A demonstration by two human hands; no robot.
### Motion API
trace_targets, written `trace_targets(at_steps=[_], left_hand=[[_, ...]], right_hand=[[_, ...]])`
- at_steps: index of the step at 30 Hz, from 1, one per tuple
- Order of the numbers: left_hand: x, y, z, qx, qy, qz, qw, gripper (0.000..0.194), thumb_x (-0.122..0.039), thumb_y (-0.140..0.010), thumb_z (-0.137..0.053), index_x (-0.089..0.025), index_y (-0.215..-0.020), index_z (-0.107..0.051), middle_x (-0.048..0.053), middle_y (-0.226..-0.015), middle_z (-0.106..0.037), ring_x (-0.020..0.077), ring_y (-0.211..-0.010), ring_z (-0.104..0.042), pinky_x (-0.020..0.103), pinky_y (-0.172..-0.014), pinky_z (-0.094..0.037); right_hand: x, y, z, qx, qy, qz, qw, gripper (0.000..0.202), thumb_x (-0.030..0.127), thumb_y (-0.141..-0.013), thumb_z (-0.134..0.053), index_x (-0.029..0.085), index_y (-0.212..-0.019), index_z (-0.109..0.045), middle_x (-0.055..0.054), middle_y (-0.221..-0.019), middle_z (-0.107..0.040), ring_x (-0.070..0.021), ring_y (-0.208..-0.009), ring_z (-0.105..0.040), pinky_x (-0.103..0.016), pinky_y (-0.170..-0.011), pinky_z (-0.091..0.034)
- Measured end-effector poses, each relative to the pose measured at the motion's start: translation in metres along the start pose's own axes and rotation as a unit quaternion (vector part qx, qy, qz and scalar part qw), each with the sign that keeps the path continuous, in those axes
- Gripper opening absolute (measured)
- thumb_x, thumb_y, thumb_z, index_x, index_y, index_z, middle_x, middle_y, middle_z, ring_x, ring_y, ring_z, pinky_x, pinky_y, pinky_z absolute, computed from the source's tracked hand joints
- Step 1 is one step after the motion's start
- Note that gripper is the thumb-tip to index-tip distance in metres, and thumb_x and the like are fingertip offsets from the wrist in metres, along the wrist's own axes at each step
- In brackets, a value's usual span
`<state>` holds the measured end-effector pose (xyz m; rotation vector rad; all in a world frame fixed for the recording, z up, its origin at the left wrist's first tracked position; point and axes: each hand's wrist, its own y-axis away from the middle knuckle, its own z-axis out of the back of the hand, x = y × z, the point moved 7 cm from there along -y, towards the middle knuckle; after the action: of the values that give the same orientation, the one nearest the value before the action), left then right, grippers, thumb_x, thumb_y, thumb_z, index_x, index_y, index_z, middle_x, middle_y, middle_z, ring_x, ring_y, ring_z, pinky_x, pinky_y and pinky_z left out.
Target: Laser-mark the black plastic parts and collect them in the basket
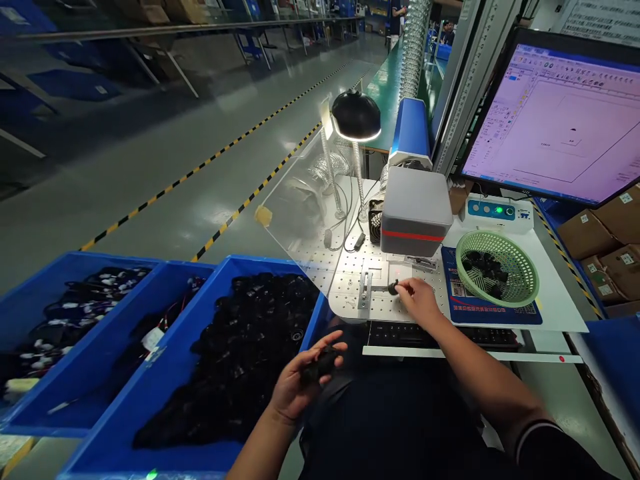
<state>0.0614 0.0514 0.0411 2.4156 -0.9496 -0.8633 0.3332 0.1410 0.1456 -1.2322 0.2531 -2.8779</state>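
Note:
My right hand (419, 299) pinches a small black part (393, 287) at the metal fixture (365, 291) on the white perforated plate, under the grey machine head (417, 207). In my left hand (305, 377), palm up above the edge of a blue bin, lies a dark part (320, 364) with the fingers curled round it; its exact kind I cannot make out. Many similar black parts (240, 347) fill the blue bin (197, 448) at my left. Several more black parts (486, 267) sit in the green basket (531, 272) to the right of the fixture.
A black keyboard (400, 333) lies along the front edge. A lit lamp (356, 115) and a clear sheet (293, 200) stand at the back left. The monitor (555, 120) overhangs the right side, above a control box (497, 212). Two more blue bins hold cabled parts.

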Motion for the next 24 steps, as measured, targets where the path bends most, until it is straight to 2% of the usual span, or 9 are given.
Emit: trace_targets(at_steps=[3,6,9,12,16,20,24], left_hand=[[-0.027,0.002,0.047,-0.115,0.031,-0.076,0.99,0.052,-0.015,-0.078,-0.06,-0.011,-0.13,-0.059,0.021,-0.126,-0.065,0.0253,-0.093,-0.069,0.026,-0.058,-0.056],[-0.043,0.003,0.097,-0.235,0.034,-0.16,0.958,0.04,-0.011,-0.074,-0.062,-0.014,-0.114,-0.064,0.017,-0.115,-0.069,0.0236,-0.09,-0.069,0.025,-0.057,-0.055],[-0.045,0.006,0.149,-0.386,0.021,-0.218,0.896,0.032,-0.005,-0.068,-0.062,-0.018,-0.097,-0.061,0.007,-0.093,-0.071,0.0192,-0.077,-0.069,0.024,-0.055,-0.054],[-0.036,0.005,0.185,-0.47,0.014,-0.227,0.853,0.031,-0.003,-0.062,-0.061,-0.019,-0.088,-0.054,0.001,-0.075,-0.063,0.0168,-0.064,-0.064,0.025,-0.052,-0.053],[-0.025,-0.002,0.208,-0.5,-0.004,-0.207,0.841,0.028,-0.008,-0.061,-0.065,-0.019,-0.083,-0.052,0.0,-0.067,-0.056,0.0197,-0.057,-0.061,0.033,-0.05,-0.054],[-0.023,-0.009,0.218,-0.51,-0.034,-0.2,0.836,0.029,-0.013,-0.059,-0.07,-0.019,-0.081,-0.052,0.001,-0.067,-0.057,0.0224,-0.057,-0.062,0.038,-0.05,-0.056],[-0.022,-0.012,0.224,-0.524,-0.048,-0.199,0.827,0.027,-0.015,-0.059,-0.07,-0.019,-0.08,-0.053,0.001,-0.066,-0.058,0.022,-0.055,-0.061,0.037,-0.048,-0.055]], right_hand=[[-0.019,-0.037,-0.008,-0.028,0.054,-0.013,0.998,0.013,0.025,-0.092,-0.062,0.018,-0.082,-0.069,-0.005,-0.087,-0.068,-0.0182,-0.079,-0.061,-0.03,-0.075,-0.045],[-0.026,-0.057,-0.02,-0.038,0.072,-0.001,0.997,0.014,0.024,-0.092,-0.062,0.018,-0.08,-0.068,-0.005,-0.086,-0.066,-0.019,-0.083,-0.06,-0.029,-0.076,-0.044],[-0.029,-0.061,-0.028,-0.051,0.076,0.019,0.996,0.014,0.027,-0.092,-0.062,0.018,-0.082,-0.068,-0.005,-0.085,-0.066,-0.0199,-0.083,-0.06,-0.03,-0.076,-0.045],[-0.036,-0.053,-0.028,-0.076,0.066,0.022,0.995,0.014,0.029,-0.089,-0.066,0.018,-0.097,-0.07,-0.007,-0.091,-0.066,-0.0219,-0.086,-0.061,-0.033,-0.078,-0.047],[-0.044,-0.042,-0.027,-0.08,0.066,0.017,0.994,0.026,0.029,-0.088,-0.067,0.018,-0.111,-0.069,-0.007,-0.095,-0.067,-0.0229,-0.089,-0.062,-0.035,-0.079,-0.049],[-0.045,-0.044,-0.028,-0.07,0.078,0.013,0.994,0.022,0.029,-0.089,-0.065,0.019,-0.108,-0.071,-0.007,-0.095,-0.068,-0.0231,-0.09,-0.062,-0.035,-0.079,-0.049],[-0.046,-0.049,-0.029,-0.07,0.083,-0.008,0.994,0.02,0.03,-0.089,-0.067,0.02,-0.105,-0.072,-0.006,-0.093,-0.068,-0.0227,-0.09,-0.062,-0.034,-0.077,-0.049]])
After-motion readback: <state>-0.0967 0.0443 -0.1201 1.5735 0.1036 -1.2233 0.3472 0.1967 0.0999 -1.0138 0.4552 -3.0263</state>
